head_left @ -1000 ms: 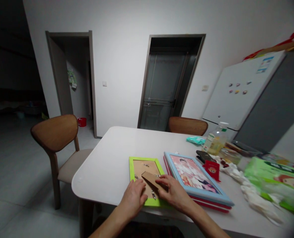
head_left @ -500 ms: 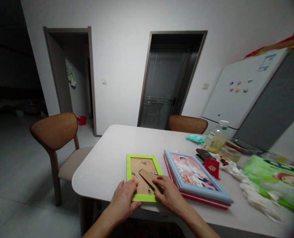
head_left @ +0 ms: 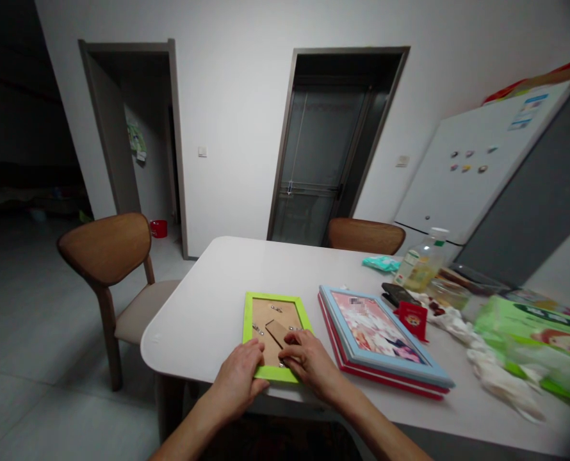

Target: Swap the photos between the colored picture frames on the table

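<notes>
A picture frame with a lime green border [head_left: 249, 320] lies face down at the table's near edge, its brown backing board [head_left: 260, 307] up. Small metal clips sit along the board's sides, and a brown stand leg [head_left: 276, 330] slants across its middle. My left hand [head_left: 239, 371] grips the frame's lower left corner, fingers over the border and thumb at the near edge. Bent over the lower end of the leg is my right hand [head_left: 309, 362]. Its fingertips are drawn together by the bottom metal clip [head_left: 282, 364]; what they pinch is hidden.
To the right lies a stack of frames, a light blue photo frame [head_left: 376, 333] on top. Beyond are a red booklet [head_left: 412, 319], a black object [head_left: 398, 294], a bottle [head_left: 422, 259], crumpled tissue [head_left: 496, 378] and a green tissue pack [head_left: 539, 333]. A chair [head_left: 107, 250] stands left.
My right hand has shifted left and its fingers have moved from the side of the stand leg to near the bottom clip. My left hand keeps its hold. The view has tilted slightly.
</notes>
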`<state>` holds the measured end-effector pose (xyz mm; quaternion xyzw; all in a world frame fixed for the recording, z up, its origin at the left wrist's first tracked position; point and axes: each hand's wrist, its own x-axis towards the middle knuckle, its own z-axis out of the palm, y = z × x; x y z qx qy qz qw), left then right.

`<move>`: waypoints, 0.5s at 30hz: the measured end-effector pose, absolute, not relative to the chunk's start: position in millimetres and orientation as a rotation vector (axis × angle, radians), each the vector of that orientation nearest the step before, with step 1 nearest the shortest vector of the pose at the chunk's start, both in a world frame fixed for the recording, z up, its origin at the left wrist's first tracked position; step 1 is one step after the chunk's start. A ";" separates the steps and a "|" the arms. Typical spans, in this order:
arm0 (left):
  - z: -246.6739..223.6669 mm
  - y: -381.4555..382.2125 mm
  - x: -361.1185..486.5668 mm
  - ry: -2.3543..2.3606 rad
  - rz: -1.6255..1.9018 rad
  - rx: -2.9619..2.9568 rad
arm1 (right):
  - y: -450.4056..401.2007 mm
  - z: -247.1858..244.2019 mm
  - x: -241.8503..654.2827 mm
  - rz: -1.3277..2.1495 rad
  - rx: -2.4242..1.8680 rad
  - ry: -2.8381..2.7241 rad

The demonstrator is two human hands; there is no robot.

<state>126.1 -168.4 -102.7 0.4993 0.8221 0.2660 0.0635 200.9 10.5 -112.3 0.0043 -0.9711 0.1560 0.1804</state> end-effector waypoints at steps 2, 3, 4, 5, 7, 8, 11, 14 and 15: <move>-103.5 -169.7 124.4 2.466 0.832 1.507 | 10.3 -113.5 195.1 0.457 0.041 -2.749; -103.9 -170.1 124.0 2.458 0.846 1.508 | 10.0 -113.8 192.5 0.463 0.054 -2.753; -104.1 -170.5 123.7 2.449 0.859 1.509 | 9.4 -114.0 190.2 0.468 0.064 -2.754; -104.2 -170.9 123.4 2.439 0.869 1.508 | 8.6 -114.0 188.3 0.472 0.073 -2.752; -103.7 -172.1 122.2 2.418 0.883 1.504 | 6.5 -113.5 186.7 0.482 0.092 -2.747; -103.3 -172.9 121.1 2.407 0.888 1.502 | 5.3 -112.8 187.0 0.485 0.103 -2.747; -103.1 -175.8 116.5 2.373 0.924 1.511 | 1.7 -109.0 192.8 0.484 0.161 -2.768; -105.2 -177.9 112.3 2.339 0.964 1.541 | -1.3 -103.7 202.9 0.473 0.235 -2.784; -106.3 -178.2 111.4 2.334 0.974 1.548 | -2.2 -102.2 206.2 0.470 0.249 -2.785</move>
